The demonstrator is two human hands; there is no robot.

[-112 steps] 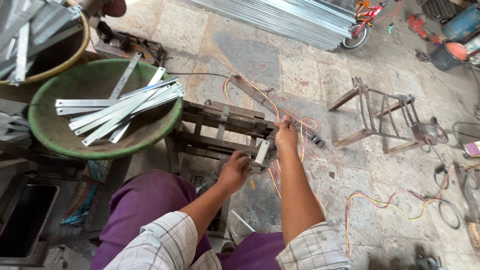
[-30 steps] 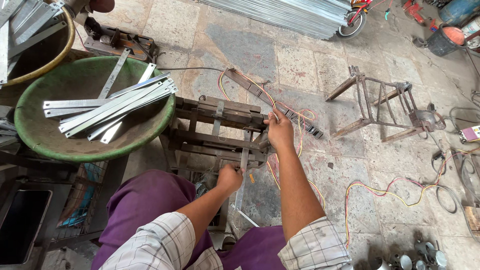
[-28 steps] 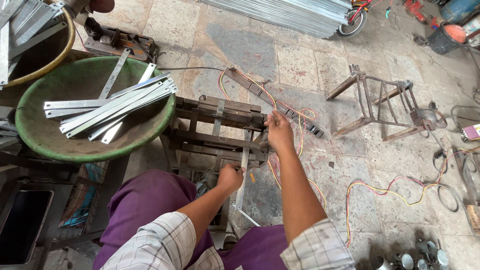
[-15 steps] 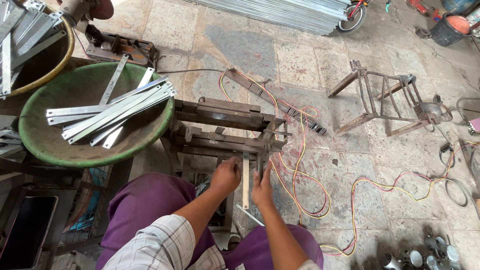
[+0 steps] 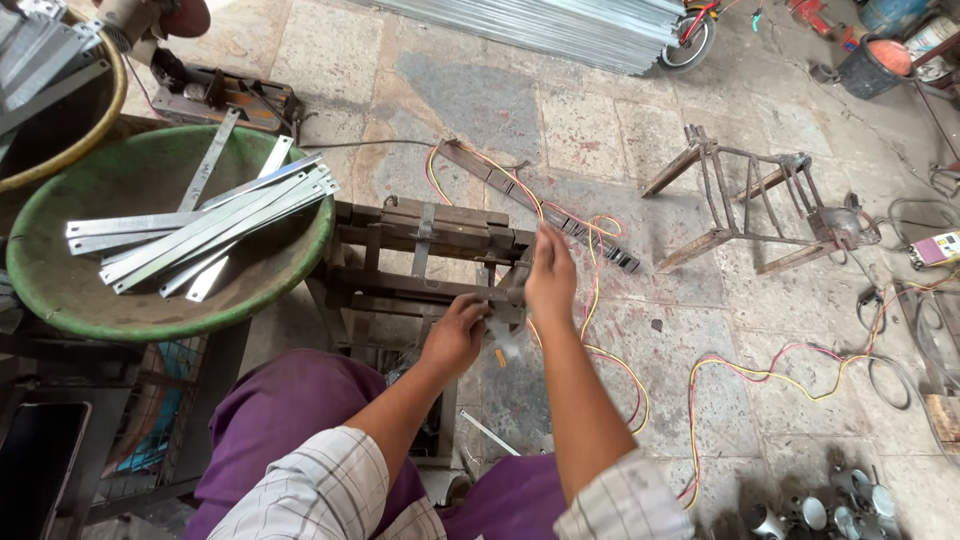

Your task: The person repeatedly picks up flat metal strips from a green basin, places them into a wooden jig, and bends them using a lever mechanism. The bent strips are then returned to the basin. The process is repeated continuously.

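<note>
A stained stone-slab floor point(image 5: 500, 110) carries a rusty metal stand point(image 5: 430, 260), looping red and yellow wires point(image 5: 600, 350), a second welded frame point(image 5: 750, 200) and, at the left, a green basin point(image 5: 60, 290) of flat metal strips point(image 5: 200, 225) — with stacked metal sheets point(image 5: 560, 20) along the far edge. The left hand point(image 5: 455, 335) closes its fingers on a small pale metal piece point(image 5: 503, 340) at the stand's near right corner, while the right hand point(image 5: 550, 275) hovers just above, fingers loosely together and gripping nothing. Half a second ago both hands sat lower on an upright pale strip — the right has since lifted.
</note>
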